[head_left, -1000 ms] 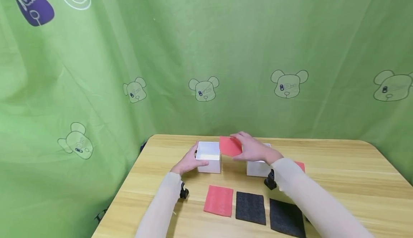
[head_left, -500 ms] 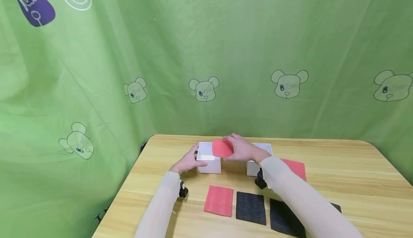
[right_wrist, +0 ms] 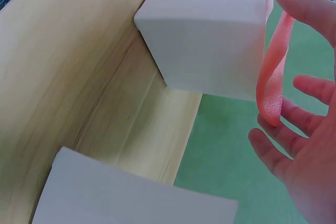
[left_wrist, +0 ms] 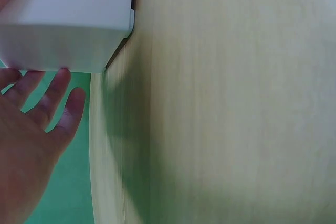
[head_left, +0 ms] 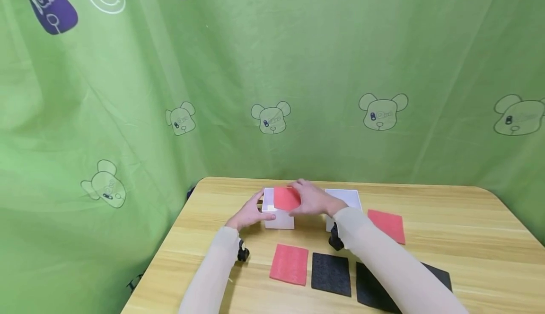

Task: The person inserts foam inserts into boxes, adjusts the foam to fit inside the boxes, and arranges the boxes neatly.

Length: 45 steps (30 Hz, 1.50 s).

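My right hand (head_left: 310, 198) pinches a red foam sheet (head_left: 285, 198) and holds it over the open top of the left white box (head_left: 278, 220). In the right wrist view the red sheet (right_wrist: 274, 69) bends between the fingers (right_wrist: 307, 124) beside the box (right_wrist: 210, 35). My left hand (head_left: 251, 213) rests against the left side of that box, thumb on its front face. Its fingers (left_wrist: 50, 106) lie straight along the box wall (left_wrist: 63, 24) in the left wrist view. A second white box (head_left: 346, 199) stands just to the right, partly behind my right arm.
On the wooden table (head_left: 460, 219) lie a red sheet (head_left: 289, 264) and a black sheet (head_left: 331, 274) near the front, another black sheet (head_left: 436, 274) under my right arm, and a red sheet (head_left: 386, 225) right of the boxes. A green curtain (head_left: 272, 68) hangs behind.
My right hand has carried the red sheet leftward, from between the boxes to above the left box. The left hand has stayed at the box.
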Available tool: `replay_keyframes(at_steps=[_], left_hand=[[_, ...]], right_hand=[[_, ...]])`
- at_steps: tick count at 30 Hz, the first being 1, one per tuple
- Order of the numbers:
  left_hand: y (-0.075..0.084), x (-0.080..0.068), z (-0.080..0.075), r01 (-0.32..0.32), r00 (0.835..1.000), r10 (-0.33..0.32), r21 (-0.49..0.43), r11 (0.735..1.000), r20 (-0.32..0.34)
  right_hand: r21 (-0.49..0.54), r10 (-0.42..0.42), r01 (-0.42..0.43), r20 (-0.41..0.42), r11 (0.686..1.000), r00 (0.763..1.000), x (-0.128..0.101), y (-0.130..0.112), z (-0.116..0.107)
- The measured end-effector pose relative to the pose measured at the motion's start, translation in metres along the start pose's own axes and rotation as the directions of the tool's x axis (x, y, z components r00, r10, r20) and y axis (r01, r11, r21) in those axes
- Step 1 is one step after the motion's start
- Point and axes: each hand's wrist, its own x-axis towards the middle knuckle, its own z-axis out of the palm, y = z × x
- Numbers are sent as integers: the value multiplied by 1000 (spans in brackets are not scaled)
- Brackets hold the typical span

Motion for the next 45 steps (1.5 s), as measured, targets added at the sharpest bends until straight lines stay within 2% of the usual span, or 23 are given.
replay_keyframes(at_steps=[9,16,22,33,45], left_hand=[[1,-1,-1,-26,1000,26,-34,999,10],[3,-2,1,-20,1000,20,-13,1000,15],[5,-4,0,-14,1000,14,14,1000,0],[-1,0,1,-5,1000,5,7,1000,2],[2,-1,-1,-22,1000,22,29,999,3]], right_hand=[[-45,22,-21,26,999,999,9,-5,5],[-21,10,-9,44,1000,999,10,-5,9],[-17,-8,9,24,1000,1000,13,-2,13],[12,-37,38,-47,999,998,18,0,20],[46,-54,55,-25,997,998,22,3,24]])
